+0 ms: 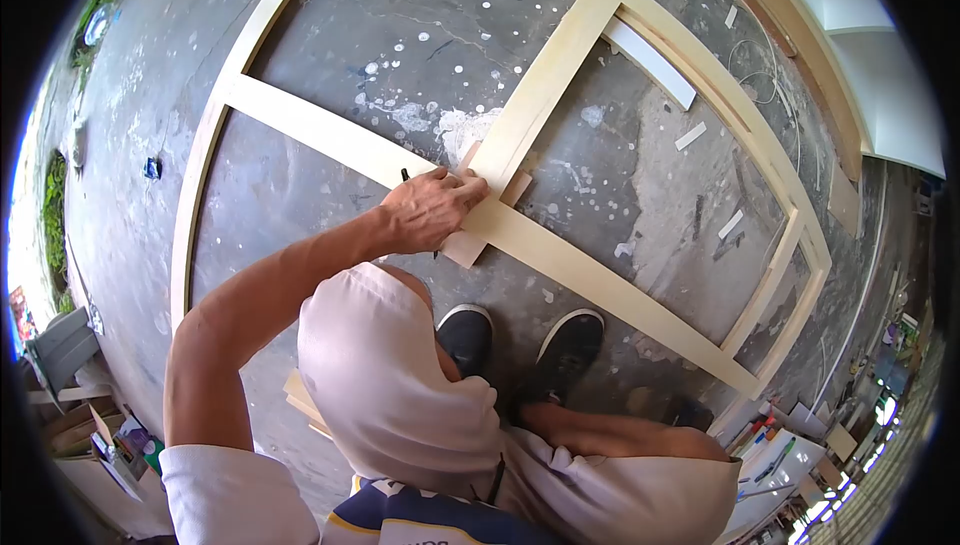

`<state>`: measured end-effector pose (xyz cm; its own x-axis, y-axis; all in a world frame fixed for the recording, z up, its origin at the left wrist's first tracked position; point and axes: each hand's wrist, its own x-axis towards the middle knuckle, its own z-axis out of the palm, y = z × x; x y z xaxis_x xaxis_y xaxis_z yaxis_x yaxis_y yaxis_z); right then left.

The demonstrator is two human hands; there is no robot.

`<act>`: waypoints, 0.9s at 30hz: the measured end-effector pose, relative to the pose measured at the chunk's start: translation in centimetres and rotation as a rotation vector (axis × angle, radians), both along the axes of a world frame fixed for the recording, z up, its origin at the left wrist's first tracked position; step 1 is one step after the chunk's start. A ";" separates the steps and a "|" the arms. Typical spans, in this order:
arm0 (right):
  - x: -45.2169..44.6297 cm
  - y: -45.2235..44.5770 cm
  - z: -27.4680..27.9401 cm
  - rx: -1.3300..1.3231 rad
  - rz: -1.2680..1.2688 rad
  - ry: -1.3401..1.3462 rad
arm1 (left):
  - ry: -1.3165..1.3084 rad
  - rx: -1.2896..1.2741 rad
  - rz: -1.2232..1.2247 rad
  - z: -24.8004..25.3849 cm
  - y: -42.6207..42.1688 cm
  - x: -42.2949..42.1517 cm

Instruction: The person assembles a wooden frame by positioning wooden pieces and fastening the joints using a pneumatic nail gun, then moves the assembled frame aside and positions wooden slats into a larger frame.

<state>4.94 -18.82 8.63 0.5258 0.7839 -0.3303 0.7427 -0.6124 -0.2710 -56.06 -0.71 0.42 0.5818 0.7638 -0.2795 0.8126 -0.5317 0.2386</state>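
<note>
Our left grip [430, 210] rests on flat, pale wood bars [335, 138] that cross over the rough, spotty floor [600, 170]. We can't tell if it closes on the thin black stick [405, 175].

A cracked, paint-spotted grey floor [125, 210] stretches toward greenery [54, 215] at far left.

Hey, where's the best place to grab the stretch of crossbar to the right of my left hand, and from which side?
Probably midway along that crossbar, coming from the near side, where your right shoe is. It's narrow, with open floor along both edges, so a hand could close across its width. Nearer the middle, your left hand would crowd the grip.
</note>
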 end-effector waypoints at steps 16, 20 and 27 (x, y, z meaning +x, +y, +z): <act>-30.1 23.3 3.1 -0.348 0.935 0.297 | -0.206 -0.025 0.128 -1.3 -0.1 -0.3; -34.1 25.4 1.9 -0.269 1.054 0.280 | -0.139 -0.092 0.128 -0.3 0.3 -0.4; -35.8 25.4 0.1 -0.261 1.149 0.278 | -0.208 -0.099 0.188 -0.5 0.1 -0.3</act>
<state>-30.89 6.57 8.73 -0.5474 0.6397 -0.5396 0.8254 0.3060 -0.4745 -56.39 -0.61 -0.04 0.4850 0.8386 -0.2480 0.8231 -0.3419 0.4534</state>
